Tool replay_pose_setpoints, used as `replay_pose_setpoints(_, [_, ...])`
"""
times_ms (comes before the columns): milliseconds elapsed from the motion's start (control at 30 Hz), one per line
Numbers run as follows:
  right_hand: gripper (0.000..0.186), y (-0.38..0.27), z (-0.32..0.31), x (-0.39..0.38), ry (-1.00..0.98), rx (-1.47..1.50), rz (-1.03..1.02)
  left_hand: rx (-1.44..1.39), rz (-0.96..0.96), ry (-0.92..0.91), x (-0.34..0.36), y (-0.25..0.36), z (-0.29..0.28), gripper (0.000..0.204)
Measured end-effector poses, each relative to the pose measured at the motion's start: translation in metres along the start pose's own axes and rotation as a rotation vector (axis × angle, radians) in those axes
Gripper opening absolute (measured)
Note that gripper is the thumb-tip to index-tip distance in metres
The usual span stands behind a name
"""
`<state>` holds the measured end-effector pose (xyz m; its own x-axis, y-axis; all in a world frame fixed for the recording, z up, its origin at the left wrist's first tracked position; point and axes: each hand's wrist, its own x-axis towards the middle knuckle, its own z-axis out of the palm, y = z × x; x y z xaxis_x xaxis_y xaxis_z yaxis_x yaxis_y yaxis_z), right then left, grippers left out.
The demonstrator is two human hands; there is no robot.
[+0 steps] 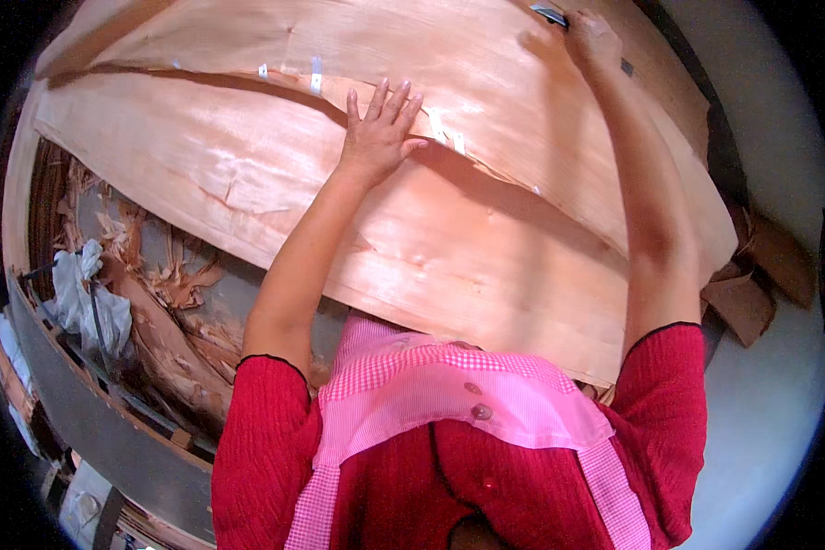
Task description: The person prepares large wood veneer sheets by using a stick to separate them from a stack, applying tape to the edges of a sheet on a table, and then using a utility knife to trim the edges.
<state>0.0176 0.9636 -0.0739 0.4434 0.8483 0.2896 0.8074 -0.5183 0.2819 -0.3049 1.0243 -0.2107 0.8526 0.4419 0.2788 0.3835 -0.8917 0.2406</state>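
Note:
Large sheets of thin pale wood veneer lie before me, the upper sheet (486, 64) overlapping the lower sheet (431, 247) along a wavy, partly raised edge. Short pieces of white tape (316, 75) stick to that edge in several places. My left hand (376, 137) lies flat across the edge with its fingers spread, holding nothing. At the far right, my right hand (594, 41) is closed around a small dark tool (550, 14) with a flat bluish-silver end, held low over the upper sheet. The tool's exact kind is hard to make out.
Torn veneer scraps (179, 275) and a crumpled whitish plastic bag (90, 293) lie low on the left, beside a dark curved panel (110, 431). Brown veneer pieces (747, 298) stick out at the right over the pale floor (752, 440). The lower sheet reaches my pink apron (449, 390).

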Motion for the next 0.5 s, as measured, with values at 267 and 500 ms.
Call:
replay_pose_setpoints(267, [0.025,-0.103,0.035,-0.098,-0.512,0.870,0.122,-0.114,-0.060,0.000,0.007,-0.003,0.024,0.040])
replay_pose_setpoints(500, [0.023,-0.132,0.061,-0.119,-0.619,0.997,0.390,-0.284,0.070,0.007,0.035,0.007,0.017,0.009])
